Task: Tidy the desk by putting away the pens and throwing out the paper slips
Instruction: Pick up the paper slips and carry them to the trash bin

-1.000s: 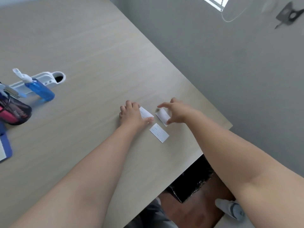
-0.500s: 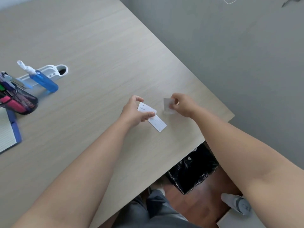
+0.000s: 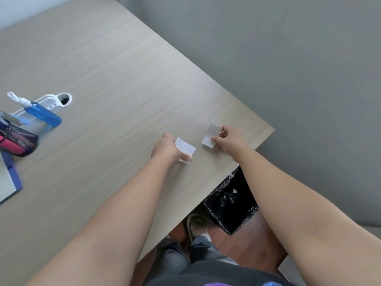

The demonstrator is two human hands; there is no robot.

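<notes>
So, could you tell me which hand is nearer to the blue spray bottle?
Left. The left hand is out on the desk, right of the blue spray bottle; the right hand is farther right, near the desk's corner.

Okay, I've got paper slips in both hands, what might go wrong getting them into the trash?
The left hand seems to pinch two overlapping paper slips; one might slide free. The bin with the black liner sits partly under the desk edge, so a slip dropped by the right hand could miss.
</notes>
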